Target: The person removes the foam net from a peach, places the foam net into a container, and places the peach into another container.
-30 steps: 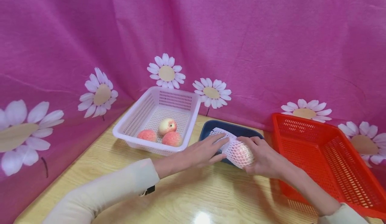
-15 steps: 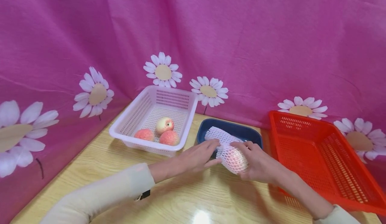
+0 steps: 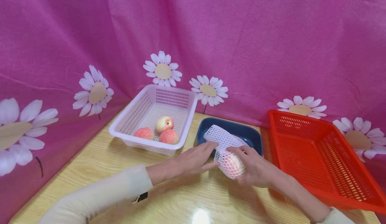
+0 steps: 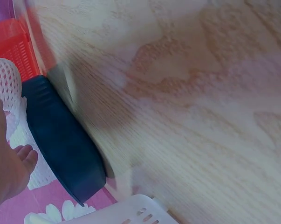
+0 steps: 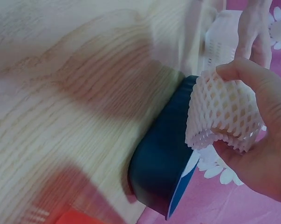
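In the head view, a pale pink peach [image 3: 232,165] sits inside a white foam net sleeve [image 5: 222,109] over the front edge of a dark blue bin [image 3: 254,138]. My right hand [image 3: 257,167] grips the covered peach from the right, thumb and fingers round it. From the left, my left hand [image 3: 196,158] holds the sleeve's other side between fingers and thumb; its fingertips are partly hidden. More white netting [image 3: 220,135] lies in the bin behind; whether it joins the sleeve I cannot tell. The left wrist view shows the left hand [image 4: 10,172] beside the bin.
A white slotted basket [image 3: 120,130] on the left contains peaches [image 3: 169,136]. To the right stands a red slotted basket [image 3: 307,153]. Everything rests on a wooden table [image 3: 178,197], with a flowered magenta cloth [image 3: 247,50] hanging behind.
Both hands have drawn the sleeved peach slightly toward me and left. My left fingers have moved from spread over the netting down to the side of the sleeve.
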The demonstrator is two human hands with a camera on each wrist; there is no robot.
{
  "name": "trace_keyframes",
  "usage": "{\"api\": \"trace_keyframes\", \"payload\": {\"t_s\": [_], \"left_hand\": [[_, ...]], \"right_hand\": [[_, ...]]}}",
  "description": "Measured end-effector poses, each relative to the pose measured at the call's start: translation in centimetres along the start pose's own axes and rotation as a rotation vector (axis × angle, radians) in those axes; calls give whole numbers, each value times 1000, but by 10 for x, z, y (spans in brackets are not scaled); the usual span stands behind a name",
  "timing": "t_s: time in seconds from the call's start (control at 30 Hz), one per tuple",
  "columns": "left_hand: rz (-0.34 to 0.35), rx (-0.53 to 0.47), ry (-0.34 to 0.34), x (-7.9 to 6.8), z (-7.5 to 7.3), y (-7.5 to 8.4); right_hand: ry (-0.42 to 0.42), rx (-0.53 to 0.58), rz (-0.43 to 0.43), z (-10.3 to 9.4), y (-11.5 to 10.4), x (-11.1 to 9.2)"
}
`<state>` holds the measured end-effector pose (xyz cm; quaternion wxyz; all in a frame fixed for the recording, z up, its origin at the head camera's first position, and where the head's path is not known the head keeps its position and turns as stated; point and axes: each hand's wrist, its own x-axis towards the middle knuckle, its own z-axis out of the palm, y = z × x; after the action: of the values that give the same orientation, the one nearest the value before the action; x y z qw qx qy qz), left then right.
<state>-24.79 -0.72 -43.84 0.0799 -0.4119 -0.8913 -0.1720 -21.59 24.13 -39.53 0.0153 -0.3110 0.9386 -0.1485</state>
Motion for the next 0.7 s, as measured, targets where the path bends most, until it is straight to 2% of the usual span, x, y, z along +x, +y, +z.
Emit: {"api": "trace_keyframes", "payload": {"t_s": [0.47,0.53,0.7], "left_hand": [[65,98,69,-3,5,-2],[66,104,68,-3,5,-3],[53,107,50,-1,7,-4]], "right_hand": [[27,-17,-83,13,0,-4],[43,-25,-107,16,0,-5],[20,-27,-87,21,0,-6]]}}
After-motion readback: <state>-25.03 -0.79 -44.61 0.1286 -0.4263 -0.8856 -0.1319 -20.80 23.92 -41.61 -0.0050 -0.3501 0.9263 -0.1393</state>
